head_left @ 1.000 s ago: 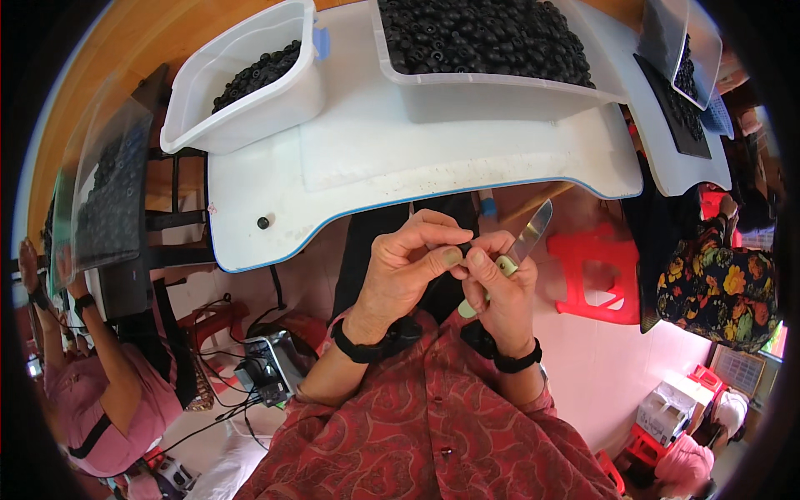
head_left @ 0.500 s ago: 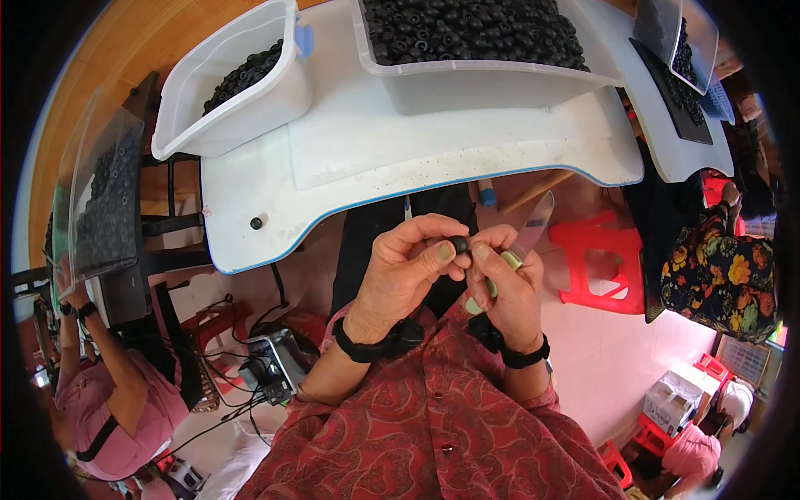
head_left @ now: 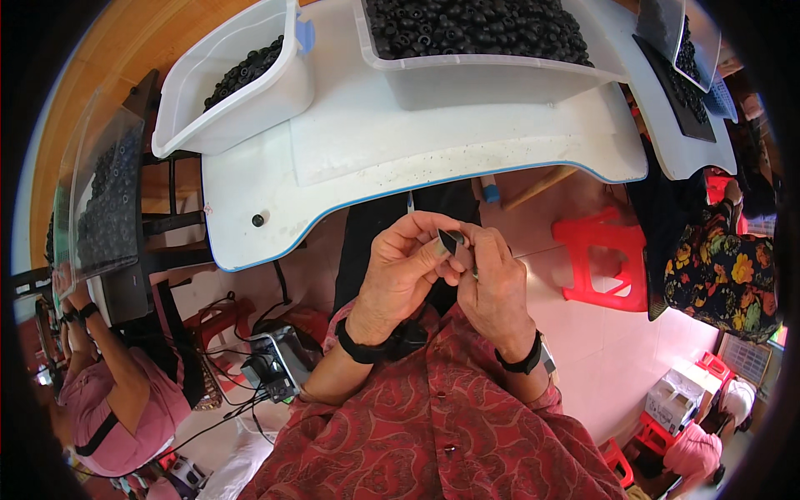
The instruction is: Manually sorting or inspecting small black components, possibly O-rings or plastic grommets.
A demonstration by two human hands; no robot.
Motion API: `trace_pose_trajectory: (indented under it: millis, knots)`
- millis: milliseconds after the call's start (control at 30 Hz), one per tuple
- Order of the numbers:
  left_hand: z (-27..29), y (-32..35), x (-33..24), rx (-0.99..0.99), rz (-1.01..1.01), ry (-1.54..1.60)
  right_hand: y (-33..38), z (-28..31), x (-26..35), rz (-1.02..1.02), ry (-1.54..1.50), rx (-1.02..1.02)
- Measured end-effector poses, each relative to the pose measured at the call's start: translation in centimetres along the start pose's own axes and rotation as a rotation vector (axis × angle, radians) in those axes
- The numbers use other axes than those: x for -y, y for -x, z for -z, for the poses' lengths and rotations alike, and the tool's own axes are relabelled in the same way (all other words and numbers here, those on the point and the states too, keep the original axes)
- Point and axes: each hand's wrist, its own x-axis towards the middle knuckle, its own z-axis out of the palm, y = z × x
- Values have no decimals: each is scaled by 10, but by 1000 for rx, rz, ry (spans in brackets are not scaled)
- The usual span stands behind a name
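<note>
My left hand (head_left: 398,267) is closed in a pinch on a small round black rubber piece (head_left: 457,237), held in front of my chest just below the table edge. My right hand (head_left: 498,292) is closed around a small knife. Its blade (head_left: 447,242) lies against the black piece, by my left thumb and fingertips. The knife's pale green handle is almost wholly hidden in my right fist. One loose black piece (head_left: 258,220) sits on the left corner of the white table (head_left: 333,162).
A white bin (head_left: 187,133) partly filled with black pieces stands at the table's left. A larger translucent bin (head_left: 492,87), heaped with them, is at its back. A red stool (head_left: 600,260) stands to the right. Co-workers sit at both sides; cables (head_left: 242,404) hang lower left.
My right hand has turned the knife, bringing its blade from pointing up and right onto the black piece. My left hand keeps its pinch in nearly the same place.
</note>
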Motion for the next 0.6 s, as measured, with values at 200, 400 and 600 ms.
trace_pose_trajectory:
  millis: [200,400,600]
  knots:
    - [-1,1,2,-33,-11,-48,-1,-4,2,37,60,-53]
    - [-2,1,2,-17,-26,-50,-1,-4,3,18,67,-52]
    - [1,2,2,6,-16,-44,-1,-3,4,5,81,-43]
